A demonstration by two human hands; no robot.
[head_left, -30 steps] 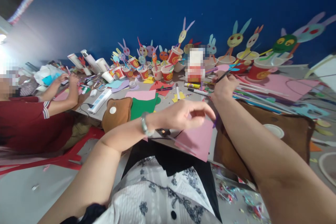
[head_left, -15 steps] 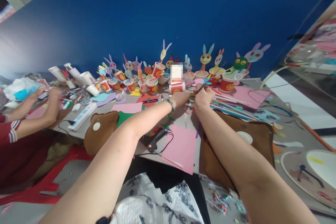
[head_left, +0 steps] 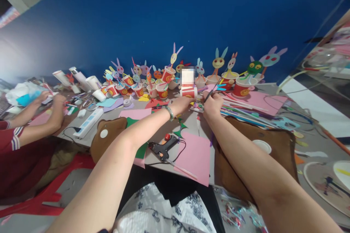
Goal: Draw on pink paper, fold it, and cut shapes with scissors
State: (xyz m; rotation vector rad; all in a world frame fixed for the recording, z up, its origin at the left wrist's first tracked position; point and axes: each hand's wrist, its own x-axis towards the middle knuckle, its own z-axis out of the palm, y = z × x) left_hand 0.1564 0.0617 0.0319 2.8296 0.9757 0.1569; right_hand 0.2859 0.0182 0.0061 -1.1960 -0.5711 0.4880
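My left hand (head_left: 182,105), with a bracelet at the wrist, is at the near side of a red-and-white paper cup (head_left: 188,93) lying on its side. Its fingertips overlap the cup's lower edge, and I cannot make out whether they grip it. To the right, my right hand (head_left: 213,105) is closed around dark, thin-bladed scissors (head_left: 211,90) that point up and away. Beyond the blades lie a small blue paper hand (head_left: 221,87) and a pink paper piece. Small scraps are scattered between my hands.
Red paper cups (head_left: 244,86) with paper rabbit figures line the blue wall. A glue gun (head_left: 164,148) lies near the front edge by pink paper (head_left: 195,156). Brown bags (head_left: 257,164) and coloured straws are at right. A co-worker's arms (head_left: 41,127) are at left beside a power strip (head_left: 89,123).
My left hand has drawn leftward, away from my right hand, to the front of the lying cup. The scissors now point more steeply upward. The whole view has shifted slightly.
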